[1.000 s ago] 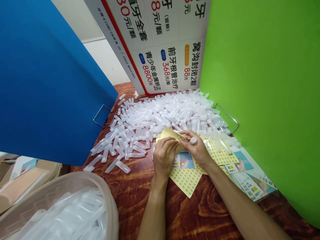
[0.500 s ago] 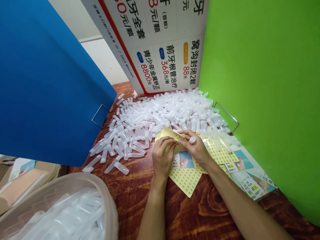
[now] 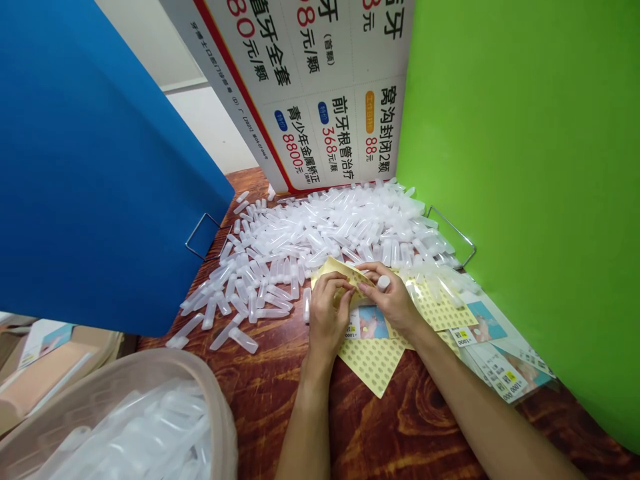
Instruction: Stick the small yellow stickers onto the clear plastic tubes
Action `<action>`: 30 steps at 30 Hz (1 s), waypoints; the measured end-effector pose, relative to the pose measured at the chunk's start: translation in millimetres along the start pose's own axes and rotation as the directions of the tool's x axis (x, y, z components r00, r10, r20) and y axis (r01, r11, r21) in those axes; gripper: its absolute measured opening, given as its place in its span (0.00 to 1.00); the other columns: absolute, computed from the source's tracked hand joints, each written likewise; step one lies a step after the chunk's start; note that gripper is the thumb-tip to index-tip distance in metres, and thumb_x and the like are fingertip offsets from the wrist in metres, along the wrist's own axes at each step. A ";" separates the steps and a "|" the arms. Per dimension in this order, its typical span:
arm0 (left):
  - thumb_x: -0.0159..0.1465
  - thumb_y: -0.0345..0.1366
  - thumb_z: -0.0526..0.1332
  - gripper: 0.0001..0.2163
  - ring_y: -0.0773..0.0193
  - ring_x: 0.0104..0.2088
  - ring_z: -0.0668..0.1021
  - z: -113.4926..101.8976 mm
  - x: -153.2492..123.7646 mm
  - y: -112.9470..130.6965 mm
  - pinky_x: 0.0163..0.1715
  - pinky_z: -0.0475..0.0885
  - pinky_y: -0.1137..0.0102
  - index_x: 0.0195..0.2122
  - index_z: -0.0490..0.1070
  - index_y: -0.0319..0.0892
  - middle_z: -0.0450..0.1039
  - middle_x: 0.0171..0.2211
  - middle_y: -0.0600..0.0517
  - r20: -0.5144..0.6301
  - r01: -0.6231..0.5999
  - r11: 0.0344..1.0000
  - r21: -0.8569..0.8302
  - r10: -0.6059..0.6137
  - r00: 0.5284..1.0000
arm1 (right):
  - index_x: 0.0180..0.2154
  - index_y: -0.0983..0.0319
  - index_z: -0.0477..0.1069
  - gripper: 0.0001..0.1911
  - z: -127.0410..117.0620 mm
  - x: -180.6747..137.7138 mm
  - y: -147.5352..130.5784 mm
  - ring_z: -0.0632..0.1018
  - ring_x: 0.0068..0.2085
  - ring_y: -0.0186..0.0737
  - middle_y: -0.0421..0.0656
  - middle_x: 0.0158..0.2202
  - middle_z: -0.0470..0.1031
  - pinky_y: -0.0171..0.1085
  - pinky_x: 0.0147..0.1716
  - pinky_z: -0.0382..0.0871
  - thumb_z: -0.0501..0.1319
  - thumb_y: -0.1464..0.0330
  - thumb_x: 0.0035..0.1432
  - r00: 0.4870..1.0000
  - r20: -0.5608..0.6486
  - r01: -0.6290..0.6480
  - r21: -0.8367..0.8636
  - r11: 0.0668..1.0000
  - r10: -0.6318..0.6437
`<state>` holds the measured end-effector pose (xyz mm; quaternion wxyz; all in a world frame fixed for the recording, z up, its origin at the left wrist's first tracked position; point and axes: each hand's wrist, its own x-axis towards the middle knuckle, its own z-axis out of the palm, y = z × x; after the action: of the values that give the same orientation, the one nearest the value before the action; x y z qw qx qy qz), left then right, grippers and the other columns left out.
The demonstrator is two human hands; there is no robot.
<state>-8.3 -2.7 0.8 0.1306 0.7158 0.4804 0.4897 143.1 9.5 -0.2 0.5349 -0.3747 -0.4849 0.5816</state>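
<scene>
A yellow sheet of small stickers (image 3: 329, 267) is raised and bent between my two hands. My left hand (image 3: 327, 310) has its fingers curled at the sheet's near side, thumb close to the fingertips. My right hand (image 3: 395, 300) pinches the sheet's right part between thumb and fingers. Tucked in that same hand is a small plastic tube, only its round white cap (image 3: 383, 283) showing; its body is hidden. Under my hands lie another sticker sheet (image 3: 374, 367) and a printed packet label (image 3: 373, 323). Any single sticker at my fingertips is too small to make out.
Many translucent capped tubes (image 3: 320, 223) are heaped behind my hands. A plastic basket (image 3: 223, 400) of tubes stands front left. More sticker sheets (image 3: 440, 303) and packets (image 3: 505, 373) lie right. Blue (image 3: 100, 167), printed (image 3: 320, 100) and green (image 3: 520, 167) boards surround the table (image 3: 270, 400).
My left thumb has drawn slightly down from the fingertips. My right hand still holds the sheet and the capped tube. The view has shifted slightly.
</scene>
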 end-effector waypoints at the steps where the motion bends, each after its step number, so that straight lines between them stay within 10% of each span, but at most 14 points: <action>1: 0.66 0.26 0.60 0.04 0.57 0.47 0.76 0.2 0.1 -0.5 0.47 0.71 0.62 0.38 0.70 0.43 0.72 0.42 0.48 0.003 -0.004 1.000 0.002 0.004 1.000 | 0.48 0.56 0.73 0.17 -0.2 0.1 0.4 0.75 0.32 0.37 0.37 0.33 0.74 0.36 0.33 0.69 0.68 0.62 0.57 1.000 0.001 -0.003 -0.001 1.000 0.003; 12: 0.66 0.26 0.59 0.04 0.57 0.48 0.75 0.2 0.6 -1.0 0.49 0.71 0.60 0.38 0.69 0.43 0.71 0.43 0.47 0.032 0.010 0.999 -0.041 -0.008 0.999 | 0.54 0.54 0.69 0.21 -0.6 0.1 4.8 0.74 0.34 0.37 0.42 0.44 0.71 0.36 0.31 0.71 0.65 0.59 0.61 0.994 -0.102 0.014 -0.148 0.989 -0.029; 16: 0.68 0.33 0.60 0.02 0.57 0.50 0.74 -3.3 0.9 2.5 0.45 0.75 0.63 0.38 0.71 0.43 0.70 0.46 0.46 0.029 0.173 0.971 -0.165 -0.170 0.985 | 0.57 0.56 0.63 0.23 5.6 -2.3 2.8 0.75 0.44 0.44 0.47 0.51 0.65 0.43 0.40 0.74 0.62 0.60 0.63 0.949 -0.200 0.149 -0.396 0.906 -0.244; 21: 0.66 0.40 0.64 0.07 0.56 0.52 0.75 -5.8 2.2 5.9 0.52 0.72 0.61 0.35 0.72 0.43 0.71 0.46 0.46 -0.034 0.261 0.881 -0.394 -0.297 0.954 | 0.50 0.56 0.70 0.11 12.3 -3.7 0.7 0.72 0.52 0.50 0.49 0.48 0.65 0.50 0.52 0.70 0.54 0.66 0.68 0.882 -0.061 0.339 -0.608 0.718 -0.468; 30: 0.63 0.42 0.67 0.10 0.57 0.49 0.77 10.2 2.3 17.7 0.47 0.75 0.65 0.33 0.75 0.41 0.71 0.48 0.45 0.162 0.371 0.672 -0.641 -0.354 0.921 | 0.46 0.57 0.74 0.12 11.3 -1.7 1.5 0.74 0.46 0.47 0.47 0.43 0.70 0.46 0.45 0.72 0.55 0.73 0.66 0.898 0.012 0.368 -0.570 0.735 -0.440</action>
<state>10.2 -6.9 8.8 0.4752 0.5187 0.4066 0.5830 132.2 6.0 1.0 0.5441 -0.4352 -0.6688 0.2595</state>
